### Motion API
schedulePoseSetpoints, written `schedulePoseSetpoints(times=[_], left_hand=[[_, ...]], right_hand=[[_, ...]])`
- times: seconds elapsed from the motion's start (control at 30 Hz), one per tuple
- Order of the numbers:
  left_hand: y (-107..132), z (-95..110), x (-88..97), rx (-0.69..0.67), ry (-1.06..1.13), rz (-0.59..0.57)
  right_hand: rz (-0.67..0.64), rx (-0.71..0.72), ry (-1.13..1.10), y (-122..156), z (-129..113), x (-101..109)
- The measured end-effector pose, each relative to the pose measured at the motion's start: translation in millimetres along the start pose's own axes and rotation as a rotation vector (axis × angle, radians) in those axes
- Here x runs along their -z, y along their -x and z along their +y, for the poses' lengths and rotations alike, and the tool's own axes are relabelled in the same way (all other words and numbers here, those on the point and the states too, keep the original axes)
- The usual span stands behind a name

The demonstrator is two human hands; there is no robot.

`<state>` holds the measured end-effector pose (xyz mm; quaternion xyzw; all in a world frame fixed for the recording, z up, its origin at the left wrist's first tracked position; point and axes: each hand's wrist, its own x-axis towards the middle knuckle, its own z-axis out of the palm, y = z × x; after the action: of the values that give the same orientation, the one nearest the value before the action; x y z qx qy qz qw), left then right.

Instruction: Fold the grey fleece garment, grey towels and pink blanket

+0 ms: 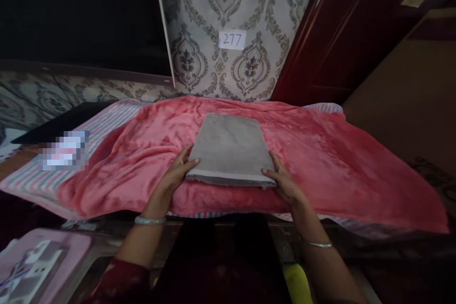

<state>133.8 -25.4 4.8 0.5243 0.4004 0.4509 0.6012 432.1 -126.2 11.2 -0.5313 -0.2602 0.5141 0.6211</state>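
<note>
A flat grey rectangle of folded cloth (231, 145) with a pale strip along its near edge lies over the pink plush blanket (320, 166). At its near left corner, my left hand (179, 169) grips it, thumb on top and the other fingers along the side. My right hand (280, 178) holds the near right corner in the same way. The undersides of the fingers are hidden, and I cannot tell whether the cloth is lifted off the blanket.
Under the blanket is a striped cloth (117, 113), with a blurred-out item (66, 151) on its left part. A television screen (85, 19) and a patterned wall stand behind. A cardboard box (409, 90) is at right, a pink stool-like surface (71, 251) at lower left.
</note>
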Motion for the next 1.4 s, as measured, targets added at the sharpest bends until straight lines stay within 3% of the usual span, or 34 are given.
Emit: schedulePoseSetpoints(times=[0.1,0.17,0.33,0.43,0.53,0.6,0.67,0.73,0.83,1.03,1.4], left_hand=[[-1.5,-1.3,-1.5,-0.011,-0.046,0.056],[-2.1,-2.1,-1.7,-0.023,-0.068,0.067],[-2.2,-7.3,3.9,-0.007,-0.113,0.059],[2.0,-8.0,4.3,-0.082,-0.271,0.180],[8.8,-0.5,-8.6,-0.310,-0.652,0.331],[12.4,6.2,-25.3,-0.450,-0.876,0.281],[13.6,8.8,-44.2,-0.525,-1.014,0.147],[12.8,4.7,-59.8,-0.524,-1.126,0.030],[11.1,-9.5,-69.5,-0.458,-1.293,-0.054],[13.0,-21.9,-64.6,-0.437,-1.527,-0.082],[12.3,-27.7,-64.5,-0.530,-1.530,-0.011]], right_hand=[[-0.062,-0.088,0.025,1.2,4.3,0.4],[-0.038,-0.113,0.015,2.2,7.2,2.2],[0.013,-0.080,0.147,6.4,7.6,13.7],[0.126,0.072,0.497,8.2,-0.8,23.9],[0.224,0.407,0.764,6.1,-11.7,21.2],[0.154,0.602,0.818,1.4,-14.0,7.5],[0.021,0.703,0.885,-5.0,-8.4,-12.0],[-0.094,0.722,1.020,-10.9,4.3,-30.2],[-0.185,0.659,1.273,-14.9,25.2,-44.5],[-0.200,0.587,1.595,-10.9,31.3,-43.6],[-0.174,0.676,1.556,18.6,47.6,-21.6]])
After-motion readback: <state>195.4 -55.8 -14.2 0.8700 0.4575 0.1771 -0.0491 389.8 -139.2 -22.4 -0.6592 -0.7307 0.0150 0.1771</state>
